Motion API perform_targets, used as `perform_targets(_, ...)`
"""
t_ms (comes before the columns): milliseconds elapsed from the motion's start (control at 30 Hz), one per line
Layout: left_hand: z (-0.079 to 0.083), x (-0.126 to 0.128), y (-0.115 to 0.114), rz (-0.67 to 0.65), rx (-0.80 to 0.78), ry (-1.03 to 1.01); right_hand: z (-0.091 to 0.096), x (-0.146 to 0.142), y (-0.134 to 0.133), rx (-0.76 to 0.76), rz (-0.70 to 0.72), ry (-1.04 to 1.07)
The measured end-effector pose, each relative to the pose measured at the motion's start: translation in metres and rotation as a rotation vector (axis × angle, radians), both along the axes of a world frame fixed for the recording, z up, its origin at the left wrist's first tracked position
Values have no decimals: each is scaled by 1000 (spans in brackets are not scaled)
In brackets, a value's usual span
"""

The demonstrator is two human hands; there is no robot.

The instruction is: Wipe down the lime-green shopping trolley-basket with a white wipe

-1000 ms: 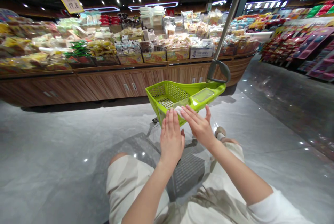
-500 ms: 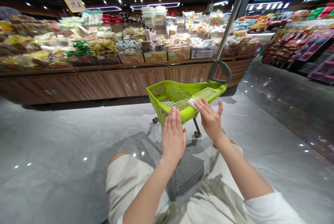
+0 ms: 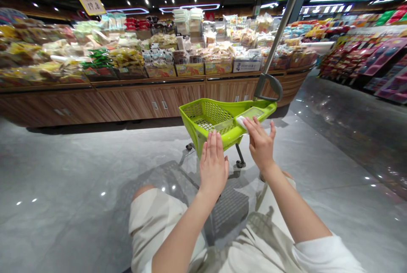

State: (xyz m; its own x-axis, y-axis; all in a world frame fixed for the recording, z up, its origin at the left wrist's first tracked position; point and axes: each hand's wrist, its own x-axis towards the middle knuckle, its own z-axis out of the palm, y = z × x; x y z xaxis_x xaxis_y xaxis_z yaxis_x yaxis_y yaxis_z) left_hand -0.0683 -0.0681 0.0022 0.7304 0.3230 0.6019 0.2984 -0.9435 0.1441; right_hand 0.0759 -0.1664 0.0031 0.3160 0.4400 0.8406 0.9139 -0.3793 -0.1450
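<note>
A lime-green plastic shopping basket [image 3: 208, 114] on small wheels stands on the floor in front of me, its grey pull handle [image 3: 270, 81] rising up and to the right. My left hand [image 3: 213, 165] lies flat with fingers together against the basket's near wall. My right hand [image 3: 261, 142] presses a small white cloth or wipe [image 3: 241, 121] with its fingertips onto the basket's near right rim, the thumb spread out. The basket's mesh bottom looks bare.
A long wooden display counter [image 3: 152, 101] piled with packaged snacks curves across the back, with a yellow price sign [image 3: 91, 4] above it. Racks of colourful goods [image 3: 365, 59] line the right side. Glossy grey floor [image 3: 63, 167] surrounds the basket.
My right hand has slid the white cloth rightward and farther along the basket's rim. My left hand has stayed flat on the near wall, shifting only slightly.
</note>
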Motion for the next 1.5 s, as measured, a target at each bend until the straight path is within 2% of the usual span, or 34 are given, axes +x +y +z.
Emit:
perform_targets(133, -2, 2, 0, 9, 6, -1, -3, -34, 9, -70, 163, 18)
perform_targets(233, -2, 0, 1, 3, 11, 3, -2, -30, 5, -127, 249, -68)
perform_targets(333, 0, -2, 1, -3, 7, 10, 1, -1, -3, -85, 165, -101)
perform_targets(400, 1, -1, 0, -2, 7, 9, 1, 3, -2, -16, 74, -49)
perform_targets(467, 0, 0, -1, 7, 8, 4, -1, -11, 4, 5, 68, 0)
perform_targets(600, -3, 3, 0, 24, 14, 2, -6, -42, 12, -90, 205, -11)
perform_targets(667, -4, 2, 1, 21, 10, 0, -7, -33, 8, -98, 199, -54)
perform_targets(767, -3, 3, 0, 14, -4, -8, -6, -7, 1, -17, 65, -53)
perform_targets(833, -3, 4, -1, 10, -10, -15, -5, -3, 2, 35, -9, 4)
perform_targets(900, -3, 6, -1, 14, -11, -17, -4, -16, 7, 19, 28, 41)
perform_targets(967, -4, 7, -1, 23, -6, -12, -4, -34, 11, -41, 133, 33)
perform_targets(1033, -4, 6, 1, 25, 1, -6, -4, -39, 11, -91, 202, -10)
perform_targets(1100, -4, 5, 2, 17, 3, 0, -4, -26, 6, -87, 178, -50)
perform_targets(1200, -2, 4, 2, 8, -4, 2, -3, -1, -1, -7, 24, -34)
perform_targets(1267, -1, 5, 1, 9, -7, -4, -3, -1, 1, 30, -32, 7)
perform_targets(1400, -3, 7, 1, 27, 4, -4, -5, -34, 10, -57, 131, 7)
perform_targets(1500, -2, 5, 2, 24, 13, 10, -5, -32, 6, -113, 169, -42)
